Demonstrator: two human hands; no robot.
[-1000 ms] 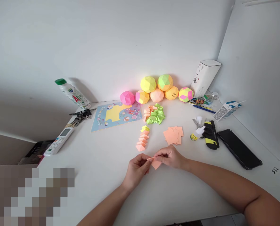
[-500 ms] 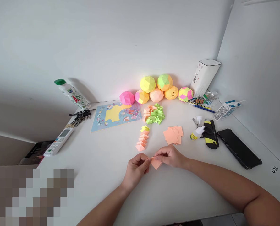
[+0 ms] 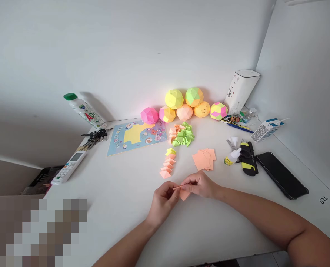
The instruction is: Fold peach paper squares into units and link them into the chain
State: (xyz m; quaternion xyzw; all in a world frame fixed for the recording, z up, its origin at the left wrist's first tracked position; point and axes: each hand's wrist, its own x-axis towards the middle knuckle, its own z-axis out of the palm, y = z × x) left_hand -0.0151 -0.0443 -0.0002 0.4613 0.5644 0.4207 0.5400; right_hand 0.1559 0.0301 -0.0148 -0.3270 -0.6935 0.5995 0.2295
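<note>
A small peach paper piece is pinched between my two hands, one corner pointing toward me. My left hand grips its left edge, and my right hand holds its upper right side; the fingers cover much of it. Just beyond lies a row of folded paper units, peach with yellow at the far end. A loose stack of peach paper squares rests past my right hand. Farther back sits a heap of green and peach folded units.
Several faceted paper balls stand against the wall. To the right are a glue bottle, scissors, a yellow-black cutter and a black phone. At left are a remote control, keys, a white bottle and a blue booklet.
My left hand has shifted slightly right, closer to my right hand. A narrow edge of the peach paper now shows above the left thumb.
</note>
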